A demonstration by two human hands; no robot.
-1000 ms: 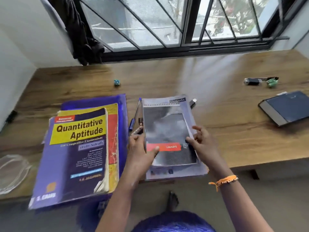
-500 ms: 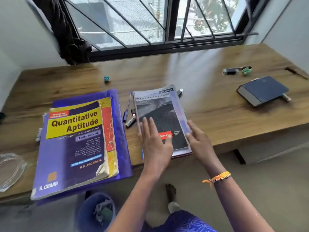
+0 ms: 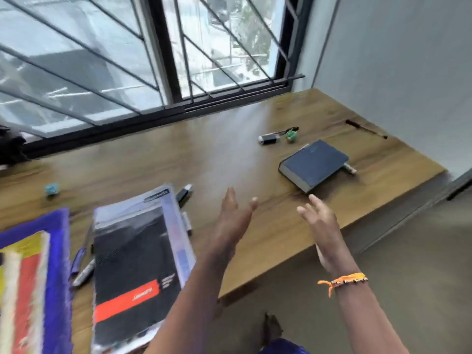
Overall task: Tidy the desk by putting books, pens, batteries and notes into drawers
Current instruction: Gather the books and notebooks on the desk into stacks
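A thick dark blue book (image 3: 314, 164) lies near the desk's right front edge. My left hand (image 3: 233, 218) and my right hand (image 3: 322, 221) hover open over the wooden desk (image 3: 217, 154), both short of that book and holding nothing. To their left lies a spiral notebook with a black and red cover (image 3: 135, 264). A blue pen (image 3: 78, 261) and a marker (image 3: 84, 275) rest between it and a blurred stack of books on a purple folder (image 3: 33, 272). A battery (image 3: 267, 139) sits behind the blue book.
A green object (image 3: 291, 135) lies beside the battery, a small teal object (image 3: 51, 189) at the back left, and a dark small item (image 3: 184, 192) behind the notebook. A metal piece (image 3: 349, 169) pokes out from under the blue book. The window runs along the back, a wall on the right.
Both hands have left the notebook and moved right and forward, fingers spread, toward the dark blue book. The view has swung to the right; the notebook stays flat on the desk.
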